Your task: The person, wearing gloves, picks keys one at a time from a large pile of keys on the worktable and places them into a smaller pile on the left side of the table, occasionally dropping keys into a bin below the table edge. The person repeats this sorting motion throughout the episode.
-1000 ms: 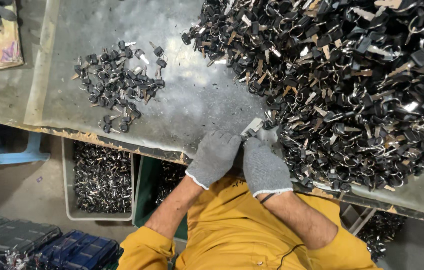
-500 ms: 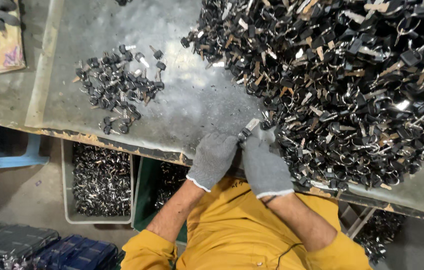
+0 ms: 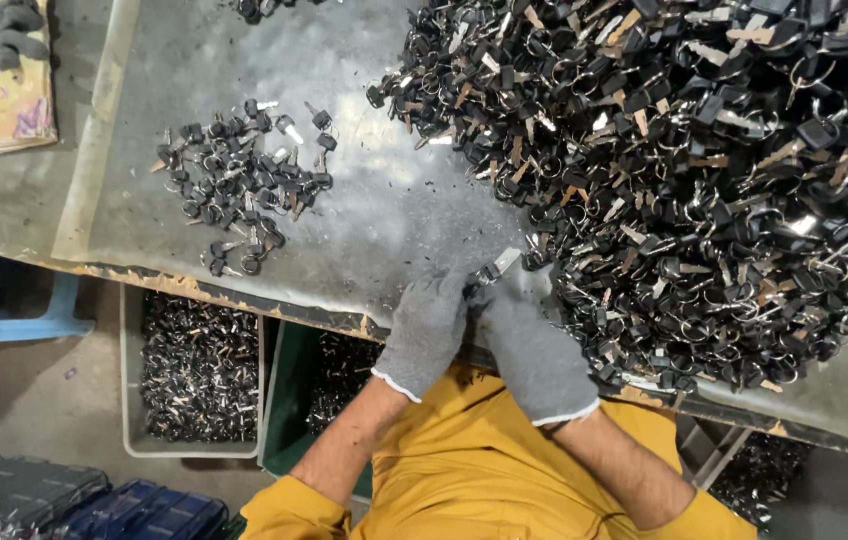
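Metal table (image 3: 364, 210) | key (image 3: 497, 268) pinched between left hand (image 3: 428, 330), right hand (image 3: 534, 350)

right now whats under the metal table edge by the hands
Under the table edge sit a grey bin of keys and a green bin with more keys. The gloved left hand, arms and table hide the rest.

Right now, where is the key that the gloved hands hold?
In the head view, the key sits low centre, pinched between the left hand and right hand, beside the big key pile.
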Demonstrator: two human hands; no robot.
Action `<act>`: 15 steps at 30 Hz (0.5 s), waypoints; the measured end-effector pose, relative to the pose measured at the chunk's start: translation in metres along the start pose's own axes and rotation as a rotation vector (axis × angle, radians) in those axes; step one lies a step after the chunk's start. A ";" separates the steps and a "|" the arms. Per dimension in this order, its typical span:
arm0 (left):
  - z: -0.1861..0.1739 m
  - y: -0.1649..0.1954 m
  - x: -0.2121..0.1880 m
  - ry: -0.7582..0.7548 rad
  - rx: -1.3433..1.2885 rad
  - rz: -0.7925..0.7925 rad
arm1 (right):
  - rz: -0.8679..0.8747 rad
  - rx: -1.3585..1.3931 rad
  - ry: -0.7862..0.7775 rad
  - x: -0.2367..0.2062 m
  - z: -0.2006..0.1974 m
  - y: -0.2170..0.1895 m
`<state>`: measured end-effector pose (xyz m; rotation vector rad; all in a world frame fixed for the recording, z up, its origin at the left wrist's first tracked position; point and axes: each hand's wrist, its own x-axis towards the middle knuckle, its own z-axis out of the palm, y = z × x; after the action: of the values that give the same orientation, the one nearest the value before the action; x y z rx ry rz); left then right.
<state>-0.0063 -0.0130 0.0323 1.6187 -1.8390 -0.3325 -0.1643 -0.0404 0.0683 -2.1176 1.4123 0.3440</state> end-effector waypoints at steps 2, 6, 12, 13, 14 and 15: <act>-0.001 -0.002 -0.001 -0.036 -0.015 0.057 | -0.027 -0.052 0.129 -0.002 0.005 -0.003; -0.004 -0.001 -0.006 -0.098 -0.023 0.053 | -0.148 -0.091 0.254 0.005 0.007 0.001; -0.002 0.004 -0.007 -0.003 -0.004 -0.081 | 0.029 0.203 -0.013 0.013 0.010 0.016; -0.002 0.005 -0.008 0.011 0.079 -0.018 | -0.115 0.002 0.123 0.009 0.014 0.017; -0.002 0.007 -0.010 0.020 0.158 0.040 | -0.258 -0.200 0.250 0.004 0.017 0.018; -0.002 0.007 -0.010 0.019 0.129 0.023 | -0.405 -0.400 0.377 0.001 0.021 0.019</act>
<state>-0.0101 -0.0015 0.0345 1.6798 -1.8971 -0.1914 -0.1796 -0.0344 0.0451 -2.8477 1.1255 0.0678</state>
